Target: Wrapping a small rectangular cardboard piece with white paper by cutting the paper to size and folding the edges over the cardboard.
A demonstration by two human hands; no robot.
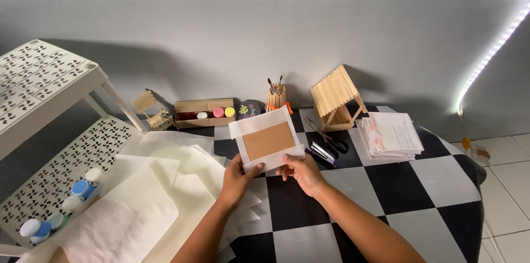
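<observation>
Brown cardboard panel [269,141] wrapped in white paper [259,121], held tilted above the checkered table [353,196]. Left hand [238,177] pinches its lower left edge, thumb on top; right hand [301,172] pinches the lower right edge. It looks light, the card stiff, the paper flimsy and easy to crease; edges are probably the safest grip. Loose white sheets [165,185] lie left of the fingers. Beyond the fingertips: scissors [328,140], stick house [335,99], brush cup [276,97], paint box [204,112]. Paper stack [391,135] far right. White shelf [49,130], grey wall.
</observation>
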